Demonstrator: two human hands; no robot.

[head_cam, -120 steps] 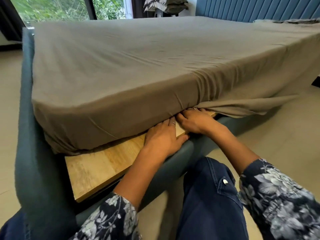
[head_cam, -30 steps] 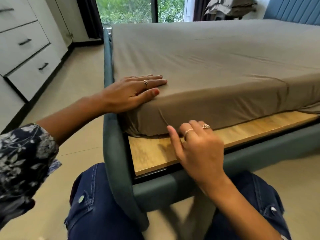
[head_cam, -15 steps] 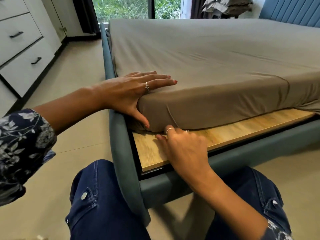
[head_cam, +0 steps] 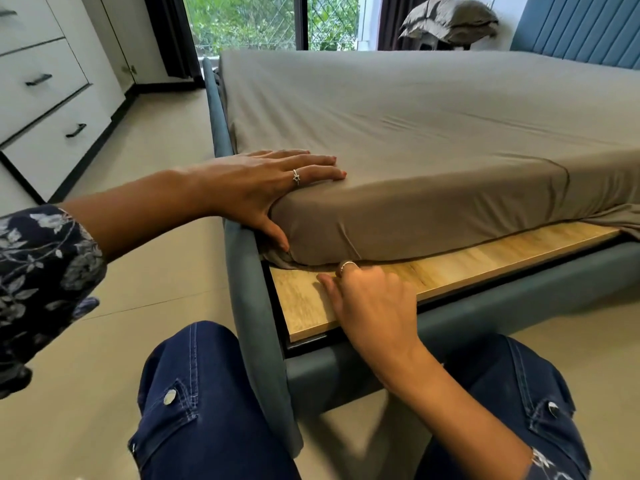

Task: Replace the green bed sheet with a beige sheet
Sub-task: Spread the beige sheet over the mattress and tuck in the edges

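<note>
A beige-grey sheet (head_cam: pixel 398 133) covers the mattress and wraps its near corner. My left hand (head_cam: pixel 263 188) lies flat on that corner, fingers straight on top and thumb down the side. My right hand (head_cam: pixel 370 299) rests on the wooden bed board (head_cam: pixel 485 254), and its fingertips reach under the mattress's bottom edge where the sheet tucks in; those fingertips are hidden. At the far right the sheet's edge (head_cam: pixel 620 220) hangs loose over the board.
A teal padded bed frame (head_cam: pixel 249 306) rings the mattress, with its headboard (head_cam: pixel 581 26) at the back right. White drawers (head_cam: pixel 45 98) stand at the left. A folded grey bundle (head_cam: pixel 450 19) sits by the window. My knees are on the tiled floor (head_cam: pixel 156 161).
I shifted from the bed's side to its foot corner. My left hand came to lie on the corner, thumb now down the side. My right hand dropped to the board and slid under the mattress edge.
</note>
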